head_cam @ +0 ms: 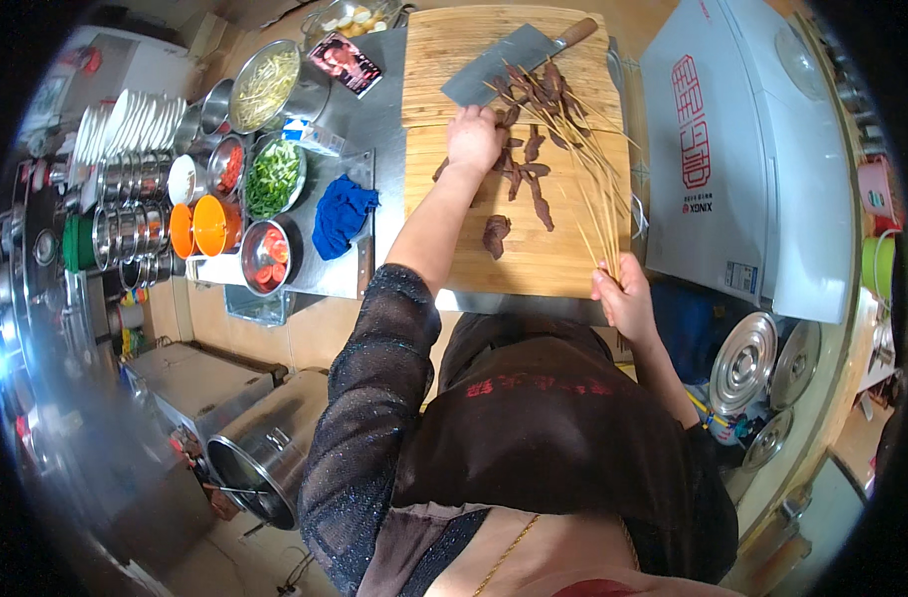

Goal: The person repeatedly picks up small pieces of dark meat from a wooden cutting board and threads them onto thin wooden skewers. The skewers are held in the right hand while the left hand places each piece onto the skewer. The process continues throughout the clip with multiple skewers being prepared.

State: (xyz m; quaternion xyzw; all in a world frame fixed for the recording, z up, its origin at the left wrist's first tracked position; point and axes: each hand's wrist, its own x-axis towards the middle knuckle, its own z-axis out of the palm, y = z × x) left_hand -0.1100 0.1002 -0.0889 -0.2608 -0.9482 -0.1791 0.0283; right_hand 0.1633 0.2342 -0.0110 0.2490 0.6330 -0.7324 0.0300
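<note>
My right hand (627, 297) grips the lower ends of a bundle of bamboo skewers (599, 179) at the right edge of the wooden cutting board (439, 257). Dark cooked meat pieces (555, 80) are threaded on the skewers' far ends. Over the board, my left hand (475, 140) has its fingers curled at a meat piece beside the skewers; the fingertips are partly hidden. Loose meat strips (541, 203) lie between the hands, with one separate chunk (496, 236) closer to me. Beyond my left hand rests a cleaver (499, 66) with a wooden handle.
Left of the board are a blue cloth (342, 216), a carton (312, 136), and bowls of tomato (266, 257), chopped greens (275, 177) and bean sprouts (266, 86). A white chest freezer (711, 149) stands close on the right. Pot lids (743, 362) lean below it.
</note>
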